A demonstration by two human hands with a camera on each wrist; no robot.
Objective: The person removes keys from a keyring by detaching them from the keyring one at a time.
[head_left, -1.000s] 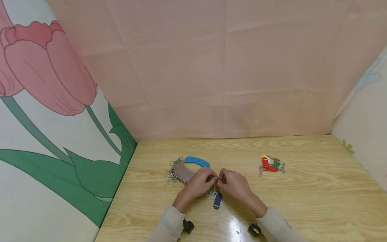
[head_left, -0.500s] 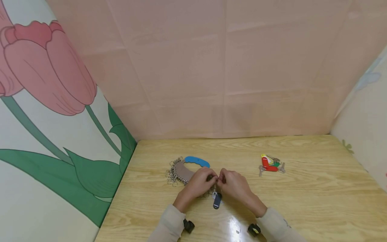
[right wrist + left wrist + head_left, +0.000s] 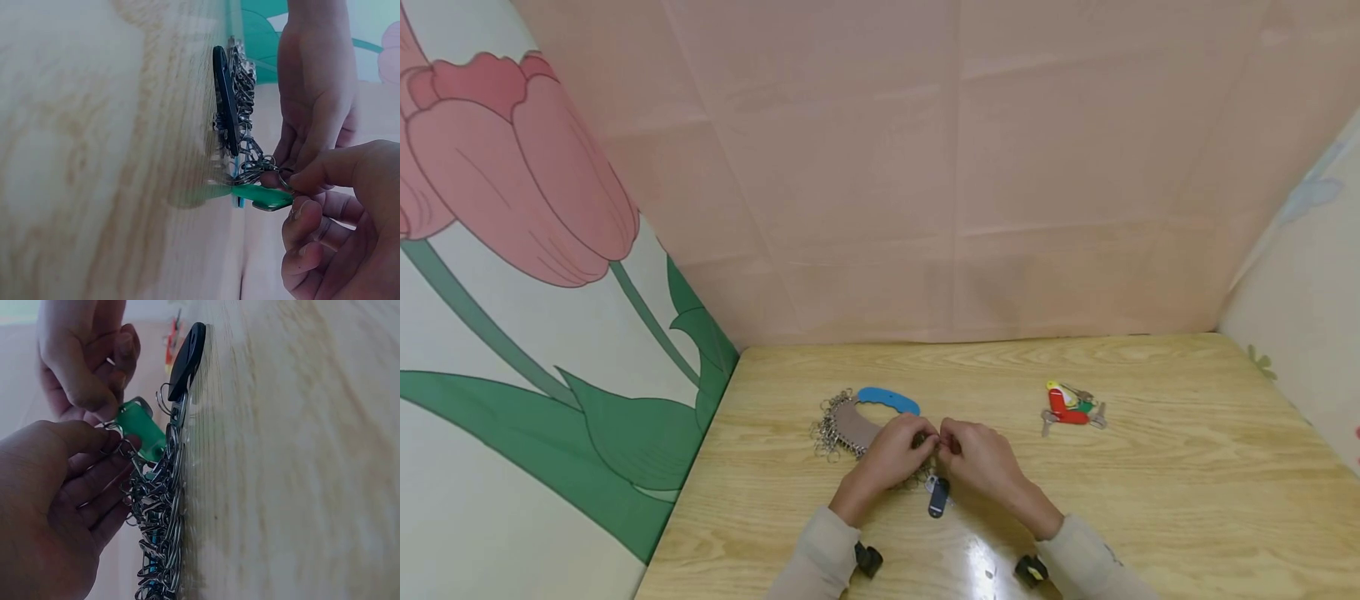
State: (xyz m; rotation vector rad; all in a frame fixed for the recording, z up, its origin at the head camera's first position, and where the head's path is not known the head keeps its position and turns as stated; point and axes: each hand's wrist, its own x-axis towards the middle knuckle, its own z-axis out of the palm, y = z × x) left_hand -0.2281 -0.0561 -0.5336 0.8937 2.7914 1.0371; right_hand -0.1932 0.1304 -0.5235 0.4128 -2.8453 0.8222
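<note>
A crescent-shaped key holder with a blue grip lies on the table, its curved edge lined with metal rings. My left hand is over its right end and pinches a split ring between thumb and finger. Close against it, my right hand pinches the ring end of a green key tag, fingers curled. In the head view the hands hide this tag. A black key tag hangs from the holder's near end, just below the hands.
Right of the hands lies a small pile of keys with red tags, yellow and green ones among them. Black wrist devices show below both forearms. A pink cloth wall stands behind the wooden table.
Both hands stay in almost the same place. The right hand's fingers have shifted very slightly left; the holder, the black tag and the key pile look unmoved.
</note>
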